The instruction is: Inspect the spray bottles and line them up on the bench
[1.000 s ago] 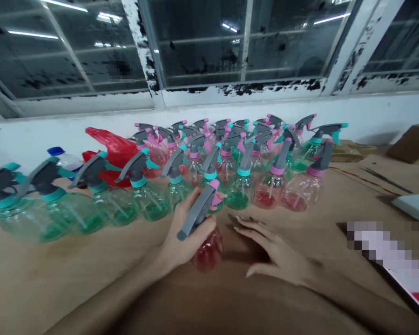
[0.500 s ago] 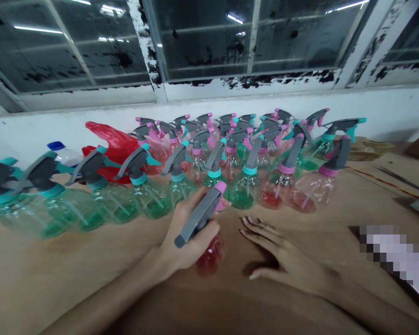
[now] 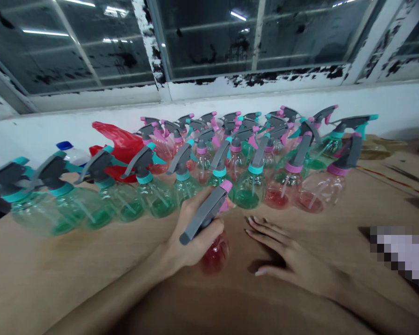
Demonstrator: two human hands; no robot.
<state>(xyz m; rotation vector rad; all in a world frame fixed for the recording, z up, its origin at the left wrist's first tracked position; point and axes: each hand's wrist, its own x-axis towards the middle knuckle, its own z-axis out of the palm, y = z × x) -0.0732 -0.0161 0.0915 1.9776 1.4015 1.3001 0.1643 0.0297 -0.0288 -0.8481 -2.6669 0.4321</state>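
Observation:
My left hand (image 3: 199, 232) is wrapped around the neck of a red spray bottle (image 3: 214, 256) with a grey head and pink nozzle. The bottle stands close in front of me, and my fingers hide its collar and part of its trigger. To its right, my right hand (image 3: 282, 251) lies palm down on the wooden table (image 3: 108, 270), fingers stretched, touching no bottle. Just beyond my hands runs a row of spray bottles, among them a green one with a teal collar (image 3: 249, 193) and a clear pinkish one with a pink collar (image 3: 323, 190).
Several more spray bottles (image 3: 237, 160) crowd behind the front row, near the white wall (image 3: 125, 104). A red plastic bag (image 3: 117, 139) and a blue-capped bottle (image 3: 70, 153) sit at the back left. At right are a blurred-out flat object (image 3: 401, 256) and thin wires (image 3: 394, 174).
The whole view has shifted slightly, so everything appears a little further right. My left hand keeps its hold on the red spray bottle, and my right hand stays flat on the table.

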